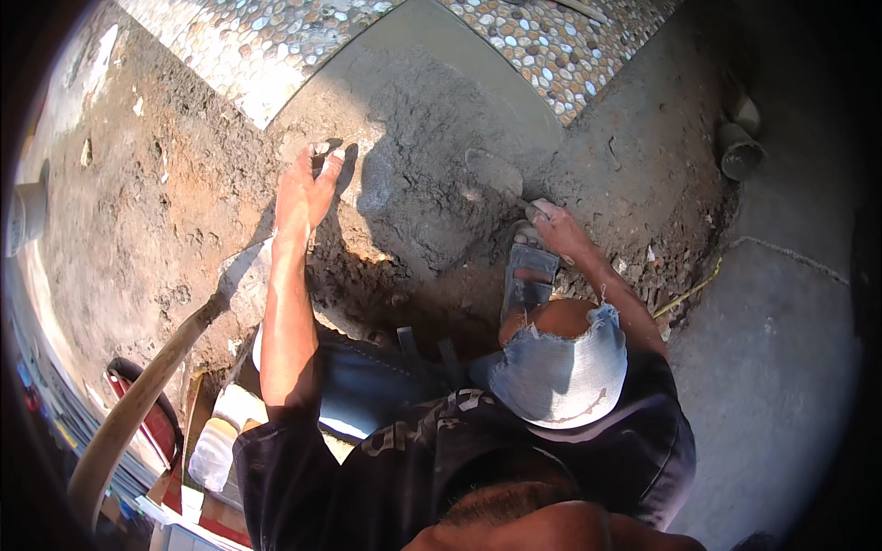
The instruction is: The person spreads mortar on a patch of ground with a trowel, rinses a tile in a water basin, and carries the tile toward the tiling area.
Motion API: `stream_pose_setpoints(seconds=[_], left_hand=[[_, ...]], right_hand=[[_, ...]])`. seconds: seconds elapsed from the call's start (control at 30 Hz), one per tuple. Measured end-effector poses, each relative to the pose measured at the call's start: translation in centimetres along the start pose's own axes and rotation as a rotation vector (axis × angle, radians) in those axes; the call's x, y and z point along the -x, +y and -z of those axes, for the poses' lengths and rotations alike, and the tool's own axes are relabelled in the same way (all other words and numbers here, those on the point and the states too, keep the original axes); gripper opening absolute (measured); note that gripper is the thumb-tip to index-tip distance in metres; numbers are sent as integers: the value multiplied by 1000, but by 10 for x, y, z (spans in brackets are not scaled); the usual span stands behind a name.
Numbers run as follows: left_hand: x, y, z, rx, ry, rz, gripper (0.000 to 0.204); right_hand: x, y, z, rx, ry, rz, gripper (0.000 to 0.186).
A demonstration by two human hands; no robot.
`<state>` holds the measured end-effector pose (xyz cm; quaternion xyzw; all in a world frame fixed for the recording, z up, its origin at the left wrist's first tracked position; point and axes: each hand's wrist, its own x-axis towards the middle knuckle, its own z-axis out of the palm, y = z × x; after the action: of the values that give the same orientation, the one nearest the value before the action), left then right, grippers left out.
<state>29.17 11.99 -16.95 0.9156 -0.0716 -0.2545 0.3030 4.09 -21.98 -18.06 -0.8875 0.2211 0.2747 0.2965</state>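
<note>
My left hand (308, 184) hovers over or rests on rough grey mortar, fingers curled but apart, with nothing visible in them. My right hand (562, 227) grips the handle of a trowel, whose mortar-coated blade (491, 170) lies on wet mortar (418, 207) to the upper left of that hand. Just below it is my sandalled foot (531, 275). A smoothed cement band (459, 73) runs between two pebble-covered surfaces (542, 50) at the top. My bent knee in torn jeans (560, 367) sits under my right forearm.
A long-handled tool (152, 376) leans diagonally at the left, its dusty blade near my left forearm. Grey pipes (740, 151) stand at upper right. A yellow cord (689, 292) lies by the concrete floor (772, 367). Assorted items (216, 441) crowd the lower left, and a cylinder (28, 216) stands at far left.
</note>
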Motion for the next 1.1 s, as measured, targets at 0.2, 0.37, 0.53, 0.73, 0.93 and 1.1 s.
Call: stream_pose_setpoints(seconds=[0.2, 0.37, 0.53, 0.73, 0.93, 1.1], left_hand=[[4, 9, -1, 5, 13, -7, 84], [-1, -3, 3, 4, 8, -4, 84], [3, -2, 9, 53, -15, -18, 83], [10, 8, 14, 28, -15, 4, 78], [1, -2, 10, 74, 117, -3, 72], [-1, -7, 13, 70, 64, 62, 83]], right_hand=[[-14, -8, -28, 177, -19, 230, 43], [-12, -31, -21, 217, -109, 210, 44], [-20, -53, -12, 176, -82, 203, 43], [-30, -38, -20, 140, -131, 263, 45], [-25, -51, -28, 73, -109, 311, 44], [-7, -98, -30, 73, -148, 331, 39]])
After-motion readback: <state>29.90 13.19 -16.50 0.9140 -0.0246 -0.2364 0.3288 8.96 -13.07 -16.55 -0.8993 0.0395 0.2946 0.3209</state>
